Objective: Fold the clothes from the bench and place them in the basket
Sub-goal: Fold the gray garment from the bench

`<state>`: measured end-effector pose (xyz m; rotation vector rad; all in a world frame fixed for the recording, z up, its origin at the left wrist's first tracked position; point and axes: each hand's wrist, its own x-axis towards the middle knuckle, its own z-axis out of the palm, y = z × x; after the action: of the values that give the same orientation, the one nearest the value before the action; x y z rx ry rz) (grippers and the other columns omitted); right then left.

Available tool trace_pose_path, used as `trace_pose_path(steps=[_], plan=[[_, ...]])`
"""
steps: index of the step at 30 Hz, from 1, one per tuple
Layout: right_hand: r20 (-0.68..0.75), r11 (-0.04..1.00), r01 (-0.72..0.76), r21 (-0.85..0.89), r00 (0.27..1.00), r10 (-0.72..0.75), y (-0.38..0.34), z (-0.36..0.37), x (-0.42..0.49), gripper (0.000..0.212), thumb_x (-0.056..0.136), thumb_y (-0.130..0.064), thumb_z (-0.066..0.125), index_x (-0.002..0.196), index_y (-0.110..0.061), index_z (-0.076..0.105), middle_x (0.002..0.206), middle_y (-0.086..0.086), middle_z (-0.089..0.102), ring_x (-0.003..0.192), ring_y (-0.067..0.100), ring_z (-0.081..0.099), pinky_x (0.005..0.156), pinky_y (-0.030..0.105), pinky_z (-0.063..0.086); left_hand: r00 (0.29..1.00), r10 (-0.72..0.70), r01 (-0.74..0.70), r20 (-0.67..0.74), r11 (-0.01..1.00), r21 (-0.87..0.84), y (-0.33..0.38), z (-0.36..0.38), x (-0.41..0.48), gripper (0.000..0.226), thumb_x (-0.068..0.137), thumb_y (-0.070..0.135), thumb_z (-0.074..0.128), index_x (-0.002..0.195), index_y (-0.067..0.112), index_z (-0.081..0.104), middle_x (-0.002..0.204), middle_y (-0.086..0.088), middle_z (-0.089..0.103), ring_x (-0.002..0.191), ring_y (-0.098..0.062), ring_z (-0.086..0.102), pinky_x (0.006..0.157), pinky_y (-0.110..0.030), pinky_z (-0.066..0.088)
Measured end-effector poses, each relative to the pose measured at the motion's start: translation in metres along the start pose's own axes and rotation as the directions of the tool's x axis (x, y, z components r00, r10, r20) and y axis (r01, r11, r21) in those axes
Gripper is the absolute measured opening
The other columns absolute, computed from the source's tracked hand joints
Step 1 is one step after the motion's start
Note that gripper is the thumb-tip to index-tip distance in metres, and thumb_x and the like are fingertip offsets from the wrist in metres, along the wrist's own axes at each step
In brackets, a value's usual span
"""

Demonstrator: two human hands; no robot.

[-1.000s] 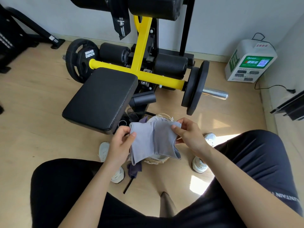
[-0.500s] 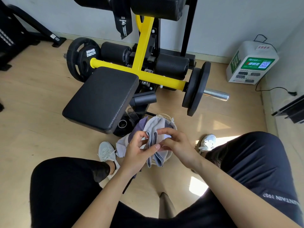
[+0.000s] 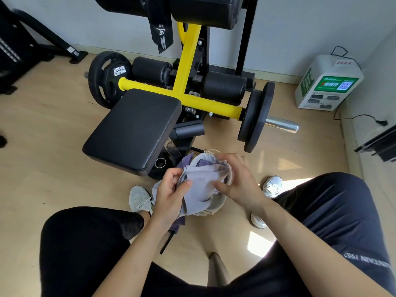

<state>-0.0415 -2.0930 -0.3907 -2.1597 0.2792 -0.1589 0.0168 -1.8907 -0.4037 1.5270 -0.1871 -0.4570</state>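
Observation:
I hold a folded light grey garment (image 3: pixel 200 187) over a small pale woven basket (image 3: pixel 216 207) that stands on the floor between my feet. My left hand (image 3: pixel 169 194) pinches the garment's left edge between thumb and fingers. My right hand (image 3: pixel 237 183) rests on its right side, fingers spread over the cloth and the basket's rim. A purple piece of clothing (image 3: pixel 188 160) hangs over the basket's far and left side. The black padded bench seat (image 3: pixel 132 129) lies just beyond the basket with nothing on it.
A yellow-framed weight machine (image 3: pixel 184 91) with black plates (image 3: pixel 256 118) stands behind the bench. A white charging box (image 3: pixel 327 82) sits by the right wall with a cable. My white shoes (image 3: pixel 139 198) flank the basket. My dark-clad knees fill the foreground.
The grey garment was held spread between both hands a second ago. It has since been folded narrower and lowered onto the basket, with both hands moving down with it.

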Motion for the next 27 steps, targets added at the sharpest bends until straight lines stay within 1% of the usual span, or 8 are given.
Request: trace_pose_path(steps=[3, 7, 9, 12, 16, 19, 23, 27], plan=[[0.203, 0.997, -0.083, 0.0, 0.976, 0.081, 0.004, -0.008, 0.002, 0.069, 0.069, -0.041, 0.069, 0.134, -0.048, 0.046, 0.125, -0.014, 0.05, 0.124, 0.017, 0.044, 0.107, 0.03, 0.037, 0.997, -0.045, 0.047, 0.064, 0.998, -0.041, 0.004, -0.009, 0.001, 0.024, 0.089, 0.02, 0.061, 0.112, 0.014, 0.062, 0.108, -0.015, 0.07, 0.099, -0.019, 0.063, 0.088, -0.036, 0.048], [0.285, 0.99, -0.075, 0.117, 0.958, 0.039, 0.002, -0.014, 0.003, 0.027, 0.081, -0.017, 0.074, 0.106, -0.026, 0.068, 0.095, -0.015, 0.064, 0.086, -0.001, 0.058, 0.079, 0.015, 0.043, 0.992, -0.112, 0.115, 0.058, 0.992, -0.05, 0.005, -0.014, 0.002, 0.021, 0.091, 0.025, 0.061, 0.11, 0.021, 0.066, 0.116, -0.014, 0.069, 0.106, -0.022, 0.062, 0.095, -0.043, 0.046], [0.275, 0.978, -0.073, 0.193, 0.961, 0.017, 0.001, -0.016, 0.002, 0.019, 0.084, -0.012, 0.076, 0.101, -0.018, 0.07, 0.091, -0.011, 0.066, 0.081, -0.001, 0.057, 0.075, 0.013, 0.042, 0.988, -0.142, 0.145, 0.062, 0.989, -0.032, 0.005, -0.014, 0.004, 0.026, 0.088, 0.03, 0.064, 0.113, 0.022, 0.066, 0.117, -0.007, 0.071, 0.11, -0.02, 0.065, 0.097, -0.042, 0.047], [0.254, 0.953, -0.086, 0.291, 0.967, 0.01, -0.003, -0.016, 0.001, 0.02, 0.085, -0.013, 0.077, 0.103, -0.013, 0.07, 0.097, 0.003, 0.07, 0.086, 0.005, 0.059, 0.078, 0.02, 0.047, 0.976, -0.179, 0.176, 0.124, 0.984, 0.033, 0.001, -0.013, 0.005, 0.047, 0.081, 0.035, 0.077, 0.123, 0.02, 0.064, 0.122, -0.004, 0.073, 0.118, -0.022, 0.068, 0.1, -0.044, 0.054], [0.268, 0.943, -0.033, 0.332, 0.962, -0.06, -0.007, -0.02, 0.0, 0.035, 0.088, -0.016, 0.075, 0.12, -0.021, 0.062, 0.099, 0.01, 0.065, 0.088, 0.012, 0.059, 0.079, 0.024, 0.049, 0.987, -0.16, 0.158, 0.018, 0.983, 0.099, -0.002, -0.009, 0.006, 0.022, 0.098, 0.022, 0.068, 0.119, 0.02, 0.069, 0.113, 0.0, 0.077, 0.112, -0.02, 0.071, 0.095, -0.04, 0.058], [0.389, 0.933, -0.019, 0.36, 0.912, -0.131, -0.013, -0.026, -0.006, 0.047, 0.094, -0.012, 0.067, 0.137, -0.023, 0.053, 0.117, -0.002, 0.063, 0.106, 0.014, 0.06, 0.088, 0.026, 0.052, 0.982, -0.184, 0.187, -0.039, 0.975, 0.117, 0.0, -0.012, 0.008, 0.018, 0.098, 0.033, 0.065, 0.108, 0.019, 0.072, 0.105, -0.005, 0.077, 0.105, -0.025, 0.072, 0.091, -0.045, 0.057], [0.483, 0.969, 0.02, 0.248, 0.864, -0.141, -0.011, -0.026, -0.012, 0.038, 0.096, -0.008, 0.062, 0.13, -0.026, 0.063, 0.132, -0.008, 0.059, 0.124, 0.012, 0.053, 0.099, 0.028, 0.049, 0.987, -0.152, 0.158, -0.048, 0.969, 0.19, 0.0, -0.017, 0.012, 0.037, 0.085, 0.051, 0.066, 0.097, 0.016, 0.069, 0.095, -0.011, 0.074, 0.09, -0.027, 0.07, 0.085, -0.053, 0.056], [0.46, 0.972, -0.077, 0.222, 0.887, -0.034, -0.007, -0.027, -0.011, 0.036, 0.096, -0.007, 0.061, 0.123, -0.031, 0.067, 0.129, -0.008, 0.059, 0.117, 0.009, 0.057, 0.092, 0.026, 0.053, 0.995, -0.095, 0.099, -0.031, 0.968, 0.229, -0.002, -0.018, 0.014, 0.031, 0.089, 0.045, 0.067, 0.102, 0.017, 0.07, 0.099, -0.008, 0.075, 0.098, -0.03, 0.071, 0.086, -0.054, 0.057]])
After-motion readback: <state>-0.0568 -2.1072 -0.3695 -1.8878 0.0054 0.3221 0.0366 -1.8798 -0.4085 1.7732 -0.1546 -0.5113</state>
